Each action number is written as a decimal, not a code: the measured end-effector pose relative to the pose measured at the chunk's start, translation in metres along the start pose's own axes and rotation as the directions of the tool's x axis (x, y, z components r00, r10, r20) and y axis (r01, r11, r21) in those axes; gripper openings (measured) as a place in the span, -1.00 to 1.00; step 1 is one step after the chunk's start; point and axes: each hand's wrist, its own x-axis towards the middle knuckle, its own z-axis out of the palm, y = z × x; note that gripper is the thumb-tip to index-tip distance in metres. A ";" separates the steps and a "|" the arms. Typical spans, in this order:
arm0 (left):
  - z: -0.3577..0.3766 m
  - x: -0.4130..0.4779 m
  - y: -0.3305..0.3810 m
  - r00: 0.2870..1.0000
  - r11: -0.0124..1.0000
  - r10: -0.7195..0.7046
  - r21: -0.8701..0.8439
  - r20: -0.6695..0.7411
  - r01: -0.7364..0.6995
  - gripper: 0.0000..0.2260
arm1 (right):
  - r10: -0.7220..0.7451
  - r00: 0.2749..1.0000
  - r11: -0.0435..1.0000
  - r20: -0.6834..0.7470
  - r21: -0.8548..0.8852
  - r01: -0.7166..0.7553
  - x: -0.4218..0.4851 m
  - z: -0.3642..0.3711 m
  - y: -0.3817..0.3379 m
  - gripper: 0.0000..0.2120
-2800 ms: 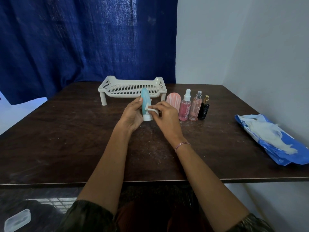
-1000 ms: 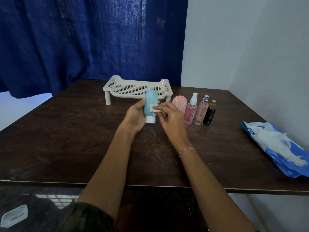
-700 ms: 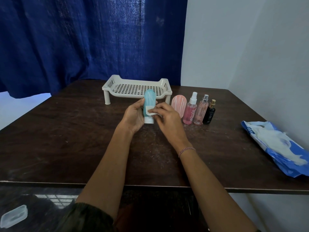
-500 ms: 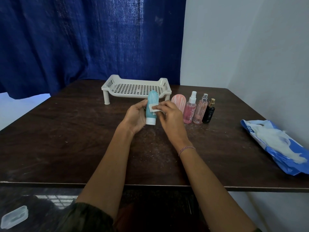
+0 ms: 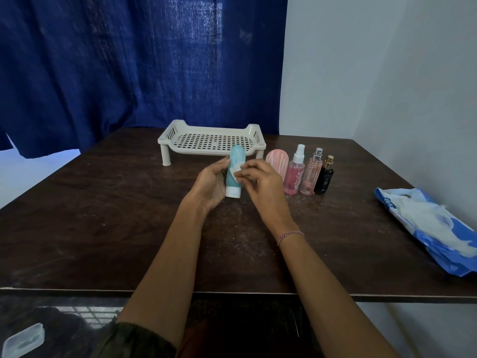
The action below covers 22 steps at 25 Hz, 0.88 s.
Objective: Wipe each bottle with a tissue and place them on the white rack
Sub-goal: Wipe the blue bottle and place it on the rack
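Blue curtain [image 5: 116, 60] behind desk [image 5: 90, 215]. White rack [image 5: 172, 130] stands at far middle of desk. Left hand [image 5: 210, 186] grips teal bottle [image 5: 236, 157], fingers [image 5: 222, 164] curled round its left side. Bottle upright, white cap down, in front of rack's near rim, not on rack. Small folded tissue [image 5: 235, 173] pressed on bottle's middle. Right hand [image 5: 262, 183] pinches tissue, fingers [image 5: 249, 166] bent. Right of hands, row standing on desk: pink tube [image 5: 277, 164], pink spray bottle [image 5: 294, 177], clear pink bottle [image 5: 311, 178], black bottle [image 5: 324, 180]. Blue tissue pack [image 5: 433, 228] lies near desk's right edge.
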 end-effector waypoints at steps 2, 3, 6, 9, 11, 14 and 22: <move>0.001 0.000 -0.001 0.999 1.000 0.005 0.023 0.032 -0.006 -0.66 | 0.048 0.998 0.999 -0.037 0.026 -0.047 0.000 -0.002 0.000 -0.75; 0.000 0.001 -0.001 0.999 0.999 0.005 0.032 0.045 -0.007 -0.66 | 0.055 0.997 0.998 -0.052 0.027 -0.053 0.000 -0.003 0.000 -0.73; 0.000 0.000 0.000 0.998 0.999 0.010 0.042 0.069 -0.012 -0.67 | 0.027 0.998 0.999 -0.061 0.042 -0.024 0.000 -0.001 -0.002 -0.76; -0.002 -0.001 0.002 0.998 0.999 0.021 0.031 0.062 -0.023 -0.68 | -0.025 0.999 0.996 -0.024 0.084 0.027 -0.002 0.002 -0.003 -0.80; -0.002 -0.001 0.003 0.999 0.999 0.019 0.034 0.048 -0.021 -0.68 | -0.041 0.999 0.999 0.006 0.035 0.041 -0.002 0.002 -0.004 -0.80; 0.000 -0.002 0.002 0.998 0.999 0.006 0.034 0.060 -0.008 -0.65 | 0.041 0.998 0.999 -0.042 -0.030 -0.042 -0.001 0.001 -0.001 -0.75; 0.001 -0.003 0.000 0.997 0.999 0.027 0.019 0.072 -0.028 -0.70 | -0.069 0.997 0.998 -0.044 -0.011 0.069 -0.002 0.004 -0.004 -0.81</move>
